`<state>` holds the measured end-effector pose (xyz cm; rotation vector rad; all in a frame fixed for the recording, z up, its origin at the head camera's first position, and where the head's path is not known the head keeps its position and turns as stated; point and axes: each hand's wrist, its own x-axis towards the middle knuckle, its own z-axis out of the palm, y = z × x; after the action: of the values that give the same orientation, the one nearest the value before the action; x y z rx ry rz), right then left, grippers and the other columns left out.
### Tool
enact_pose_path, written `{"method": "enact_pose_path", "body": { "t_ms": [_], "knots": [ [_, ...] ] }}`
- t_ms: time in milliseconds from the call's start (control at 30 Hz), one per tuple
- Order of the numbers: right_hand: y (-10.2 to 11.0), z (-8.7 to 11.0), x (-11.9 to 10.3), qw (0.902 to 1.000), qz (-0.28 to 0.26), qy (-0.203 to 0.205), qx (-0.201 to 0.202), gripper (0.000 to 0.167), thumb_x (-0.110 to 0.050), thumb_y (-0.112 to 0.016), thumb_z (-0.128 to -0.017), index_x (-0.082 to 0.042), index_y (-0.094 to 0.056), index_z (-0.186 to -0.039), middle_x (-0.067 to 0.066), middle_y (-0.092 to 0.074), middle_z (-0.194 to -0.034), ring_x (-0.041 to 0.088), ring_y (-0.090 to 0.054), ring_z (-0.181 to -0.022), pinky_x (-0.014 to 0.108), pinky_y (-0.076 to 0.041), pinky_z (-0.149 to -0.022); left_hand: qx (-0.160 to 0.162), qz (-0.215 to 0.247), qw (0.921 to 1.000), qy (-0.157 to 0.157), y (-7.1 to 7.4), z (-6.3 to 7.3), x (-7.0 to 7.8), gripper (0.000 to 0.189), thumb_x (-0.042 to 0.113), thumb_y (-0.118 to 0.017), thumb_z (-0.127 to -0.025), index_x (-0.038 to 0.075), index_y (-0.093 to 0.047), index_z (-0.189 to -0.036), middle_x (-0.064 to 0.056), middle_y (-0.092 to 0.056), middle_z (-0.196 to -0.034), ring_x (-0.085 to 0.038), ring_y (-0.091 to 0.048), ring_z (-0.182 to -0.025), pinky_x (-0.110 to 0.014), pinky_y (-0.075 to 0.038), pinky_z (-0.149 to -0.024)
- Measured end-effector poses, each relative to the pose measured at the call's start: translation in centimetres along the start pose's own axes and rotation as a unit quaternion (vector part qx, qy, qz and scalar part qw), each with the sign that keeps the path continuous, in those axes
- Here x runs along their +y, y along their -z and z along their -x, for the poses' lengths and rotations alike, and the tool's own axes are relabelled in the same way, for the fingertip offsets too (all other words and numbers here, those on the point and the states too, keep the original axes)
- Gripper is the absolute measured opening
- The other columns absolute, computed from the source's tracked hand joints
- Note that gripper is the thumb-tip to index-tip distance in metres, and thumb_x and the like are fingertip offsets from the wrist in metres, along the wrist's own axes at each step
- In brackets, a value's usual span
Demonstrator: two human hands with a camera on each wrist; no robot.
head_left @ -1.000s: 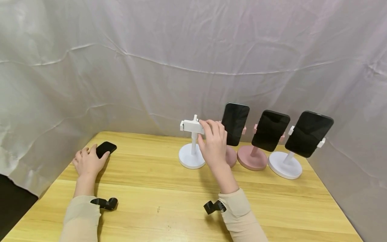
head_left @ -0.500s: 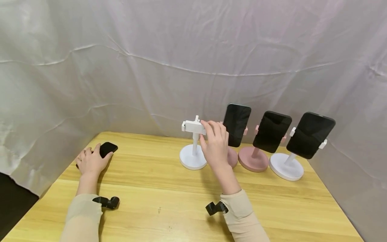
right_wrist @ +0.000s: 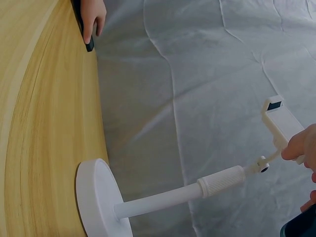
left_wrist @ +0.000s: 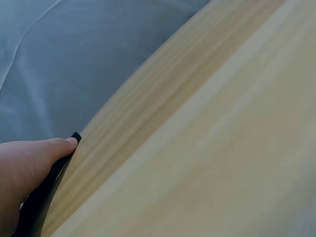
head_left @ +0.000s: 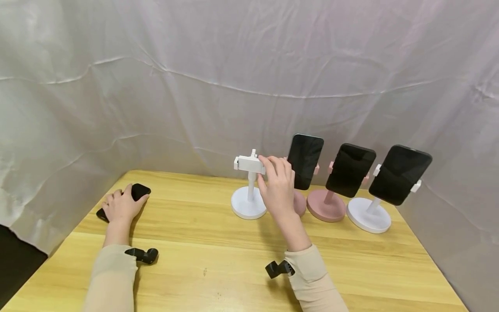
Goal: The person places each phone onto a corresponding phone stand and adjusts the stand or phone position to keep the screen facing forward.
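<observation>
My left hand (head_left: 121, 208) lies over a black phone (head_left: 140, 191) at the table's left, gripping it across its width. Both ends of the phone show past the hand, and the left wrist view has the thumb (left_wrist: 54, 149) at its edge. Standing upright in the middle back is a white phone stand (head_left: 248, 203) with a round base. The right hand (head_left: 277, 188) pinches the right end of its clamp (head_left: 249, 164), and the fingers hide that end. In the right wrist view the clamp (right_wrist: 284, 118) bears no phone.
Three more stands, two pink and one white, are lined up at the right, each holding a dark phone (head_left: 306, 160), (head_left: 351, 169), (head_left: 400, 173). The nearest one is close behind the right hand. Grey cloth (head_left: 195, 95) encloses the wooden table (head_left: 218, 260) at the back and sides.
My left hand has slid right along the phone, so its near end now shows below the fingers. The right hand keeps its pinch on the clamp.
</observation>
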<state>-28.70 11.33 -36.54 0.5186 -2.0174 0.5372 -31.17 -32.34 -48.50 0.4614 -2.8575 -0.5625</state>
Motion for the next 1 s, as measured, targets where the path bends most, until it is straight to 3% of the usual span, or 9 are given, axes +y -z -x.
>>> {"method": "enact_pose_path", "body": {
  "t_ms": [367,733,1000],
  "knots": [
    [0.06,0.3,-0.01,1.0,-0.006,-0.001,0.002,0.043,-0.005,-0.075,-0.081,-0.009,-0.064,-0.122,0.012,-0.061,-0.116,0.033,-0.051,-0.112,0.046,-0.042,-0.085,-0.006,-0.009,0.9994,0.033,-0.73,-0.4,0.22,0.093,0.069,-0.042,-0.091,0.004,-0.021,-0.154,-0.042,-0.028,-0.141,-0.064,-0.024,-0.126,-0.073,-0.016,-0.104],
    [0.11,-0.12,0.14,1.0,-0.005,0.004,0.007,0.044,-0.004,-0.075,-0.081,-0.009,-0.063,-0.123,0.013,-0.061,-0.116,0.032,-0.051,-0.112,0.046,-0.043,-0.086,-0.002,0.011,0.9993,0.037,-0.48,-0.89,0.51,0.099,0.073,-0.045,-0.087,0.004,-0.021,-0.153,-0.04,-0.023,-0.147,-0.062,-0.02,-0.129,-0.072,-0.015,-0.102],
    [-0.01,-0.01,0.06,1.0,-0.008,0.001,0.0,0.044,-0.004,-0.075,-0.081,-0.009,-0.063,-0.123,0.012,-0.06,-0.117,0.032,-0.051,-0.111,0.046,-0.042,-0.085,-0.008,0.001,0.9989,0.046,-0.42,-0.64,0.42,0.102,0.074,-0.042,-0.088,-0.001,-0.018,-0.153,-0.041,-0.022,-0.146,-0.063,-0.018,-0.13,-0.072,-0.014,-0.103]
  ]
}}
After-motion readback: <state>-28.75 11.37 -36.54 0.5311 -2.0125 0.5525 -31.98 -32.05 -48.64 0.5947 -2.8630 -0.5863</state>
